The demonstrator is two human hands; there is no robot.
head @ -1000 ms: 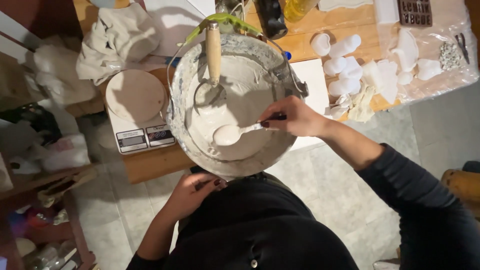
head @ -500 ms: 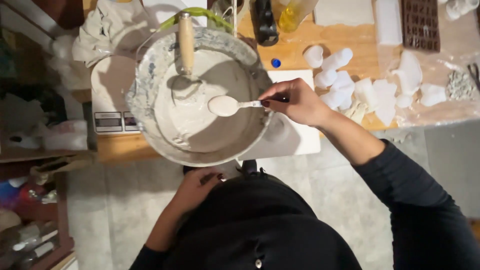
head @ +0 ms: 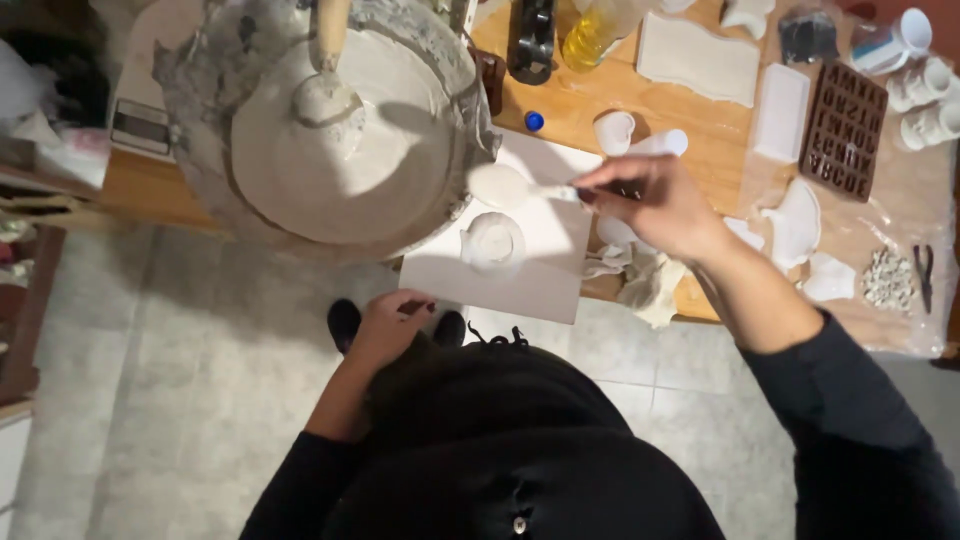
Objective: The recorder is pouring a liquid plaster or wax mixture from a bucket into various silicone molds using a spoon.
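My right hand is pinched narrow around the handle of a spoon, whose bowl is heaped with white paste and hangs just above and to the left of my fingers' reach, over a round white mould. That mould sits on a white board directly below and left of this hand. My left hand is loosely curled, fingers bent in, pressed against the dark cloth at my waist; I cannot tell whether it grips anything besides the fabric.

Up and left of both hands is one large grey bowl of white mix, its top rim cut off by the frame. A wooden handle stands in it, its working end buried in the paste, so I cannot say what tool it is.

To the right of my right hand lies one brown letter mould, one flat white rectangular mould, and a pair of small pliers beside a heap of pale bits too small to make out. Above my right hand I count one yellow bottle, cut off at the top, and one blue cap. My own dark clothing hides the table's near edge below the board.
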